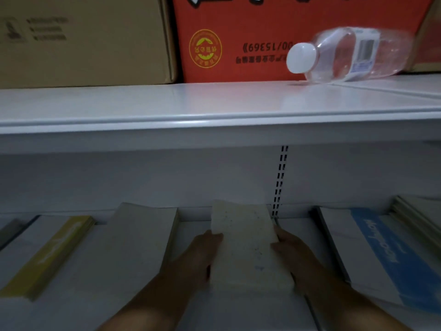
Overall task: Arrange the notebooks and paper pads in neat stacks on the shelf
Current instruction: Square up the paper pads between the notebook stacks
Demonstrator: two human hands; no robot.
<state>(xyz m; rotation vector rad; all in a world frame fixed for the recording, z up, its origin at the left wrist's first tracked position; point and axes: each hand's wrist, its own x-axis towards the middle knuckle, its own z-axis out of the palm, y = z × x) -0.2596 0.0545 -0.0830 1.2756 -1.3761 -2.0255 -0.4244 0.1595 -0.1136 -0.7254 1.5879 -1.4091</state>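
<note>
Both forearms reach forward, left hand (202, 254) and right hand (294, 253) gripping a pale pad (245, 247) between their fingers, thumbs on top.

Orange box (250, 32): upside-down digits, roughly "00/15369)", partly behind bottle cap; yellow round logo unreadable. Brown carton (78, 39) print blurred. Bottle label (365, 53): barcode only. Blue pad (384, 249): white lettering, illegible.

Both hands, left (201, 253) and right (294, 250), grip the sides of a pale speckled paper pad (245, 242) over the white lower shelf (195, 235). A clear plastic bottle (346, 54) lies on the upper shelf (167, 103).
</note>
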